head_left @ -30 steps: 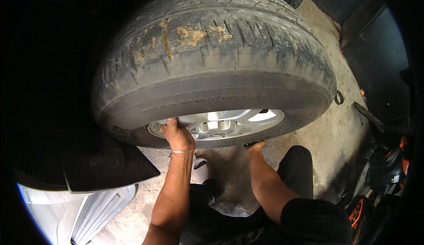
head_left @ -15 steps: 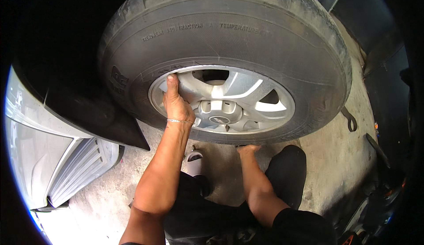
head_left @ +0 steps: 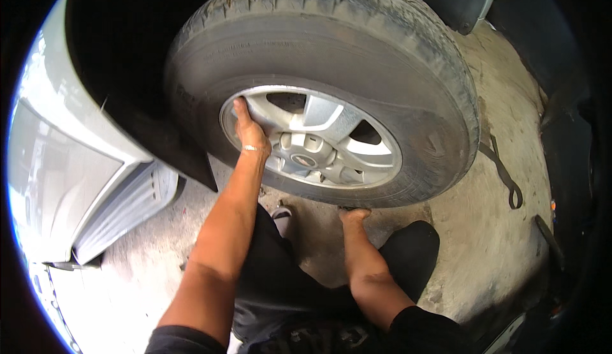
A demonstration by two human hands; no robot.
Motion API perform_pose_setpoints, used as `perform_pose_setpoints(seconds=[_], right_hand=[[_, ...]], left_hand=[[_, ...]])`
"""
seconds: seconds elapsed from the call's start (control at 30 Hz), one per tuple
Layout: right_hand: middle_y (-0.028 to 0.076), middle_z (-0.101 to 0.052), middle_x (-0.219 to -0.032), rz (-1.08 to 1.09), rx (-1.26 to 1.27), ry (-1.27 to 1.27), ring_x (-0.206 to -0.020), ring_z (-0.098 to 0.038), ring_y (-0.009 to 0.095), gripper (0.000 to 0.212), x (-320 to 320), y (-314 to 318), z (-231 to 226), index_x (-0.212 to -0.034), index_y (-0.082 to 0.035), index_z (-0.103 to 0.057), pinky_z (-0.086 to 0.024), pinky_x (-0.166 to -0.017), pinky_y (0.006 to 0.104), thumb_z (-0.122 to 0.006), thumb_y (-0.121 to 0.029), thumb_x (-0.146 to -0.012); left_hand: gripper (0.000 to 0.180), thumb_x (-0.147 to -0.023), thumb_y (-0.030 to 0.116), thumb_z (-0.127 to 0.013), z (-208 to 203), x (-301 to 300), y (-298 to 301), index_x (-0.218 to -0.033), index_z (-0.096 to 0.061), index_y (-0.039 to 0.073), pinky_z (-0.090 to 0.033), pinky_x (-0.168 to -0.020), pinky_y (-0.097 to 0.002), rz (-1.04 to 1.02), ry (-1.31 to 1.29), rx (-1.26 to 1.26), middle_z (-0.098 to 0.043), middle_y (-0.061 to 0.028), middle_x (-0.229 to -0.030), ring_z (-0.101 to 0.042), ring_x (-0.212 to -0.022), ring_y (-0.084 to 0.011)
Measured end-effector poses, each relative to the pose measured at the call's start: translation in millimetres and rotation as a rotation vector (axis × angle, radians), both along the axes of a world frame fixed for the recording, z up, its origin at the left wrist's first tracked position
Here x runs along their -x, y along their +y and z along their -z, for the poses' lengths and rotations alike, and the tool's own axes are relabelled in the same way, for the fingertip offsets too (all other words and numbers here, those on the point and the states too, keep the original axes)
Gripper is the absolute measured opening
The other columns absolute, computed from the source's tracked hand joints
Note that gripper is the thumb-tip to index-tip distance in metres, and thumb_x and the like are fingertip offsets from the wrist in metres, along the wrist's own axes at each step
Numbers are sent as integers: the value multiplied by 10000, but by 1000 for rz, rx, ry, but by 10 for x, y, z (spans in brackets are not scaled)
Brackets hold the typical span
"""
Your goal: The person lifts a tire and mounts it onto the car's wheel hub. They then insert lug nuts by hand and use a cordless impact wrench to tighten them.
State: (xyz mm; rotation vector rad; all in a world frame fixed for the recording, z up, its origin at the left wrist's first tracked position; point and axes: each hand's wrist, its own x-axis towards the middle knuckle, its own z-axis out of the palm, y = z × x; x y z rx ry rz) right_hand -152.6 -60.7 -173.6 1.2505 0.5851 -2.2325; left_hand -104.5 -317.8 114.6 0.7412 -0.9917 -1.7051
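Observation:
A large car wheel [head_left: 417, 115] stands tilted before me: a black tyre with a worn, dusty tread around a silver spoked rim [head_left: 338, 115]. My left hand [head_left: 250, 131] grips the rim at its left side, with the thumb along the metal and the other fingers hidden in a gap between the spokes. From beneath, my right hand [head_left: 354, 215] is pressed to the tyre's lower edge; its fingers are mostly hidden under the rubber. Next to the left hand is the round hub cap [head_left: 307, 152] in the middle of the rim.
At left is a pale car body [head_left: 70, 169] with a ribbed side step [head_left: 131, 207] and a dark wheel-arch edge [head_left: 185, 162]. A black strap [head_left: 507, 178] lies on the concrete floor [head_left: 475, 249] at right. My shoe [head_left: 285, 220] is below the wheel.
The wheel sits slightly smaller and further left in view, with more of its tread showing. Both hands keep their places on it. More of the strap at right is visible.

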Motion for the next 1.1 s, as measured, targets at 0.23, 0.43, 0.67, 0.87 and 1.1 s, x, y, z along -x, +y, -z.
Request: perform_pose_setpoints(seconds=[0.23, 0.43, 0.67, 0.87, 1.1], right_hand=[[90, -430, -1592, 65, 80, 161, -1453, -394, 332, 782, -155, -102, 71, -1528, -178, -475, -303, -1194, 550, -381, -676, -933], [75, -398, -1619, 134, 157, 105, -1471, -376, 348, 839, -154, -251, 141, -1531, -185, -467, -289, -1199, 588, -346, -744, -918], [99, -372, -1629, 98, 114, 98, -1501, -325, 358, 831, -154, -228, -40, -1564, -165, -416, -265, -1216, 601, -335, -714, -946], [121, -322, -1647, 128, 154, 276, -1503, -311, 388, 844, -211, -289, 90, -1591, -172, -355, -283, -1209, 608, -316, -721, -951], [122, -304, -1653, 227, 175, 234, -1501, -314, 384, 880, -192, -318, -19, -1582, -155, -358, -308, -1185, 619, -245, -743, -937]], left_hand=[[973, -850, 783, -624, -77, -64, -1, -1513, -444, 93, -297, -1219, -473, 90, 62, -64, -481, -74, -1529, -434, -1414, -285], [874, -902, 807, -499, 108, -46, -58, -1477, -490, 149, -344, -1190, -446, 72, 68, 3, -533, -38, -1483, -484, -1365, -272], [832, -947, 734, -508, 196, -166, -35, -1542, -406, 162, -291, -1219, -489, 122, 57, -116, -430, -23, -1577, -389, -1450, -260], [936, -835, 756, -652, 55, -172, 14, -1501, -452, 129, -310, -1205, -463, 162, 130, -107, -485, -26, -1527, -427, -1410, -254], [889, -833, 744, -655, -195, -126, -17, -1463, -509, 134, -264, -1227, -449, 185, 148, -112, -518, -27, -1502, -426, -1413, -228]])
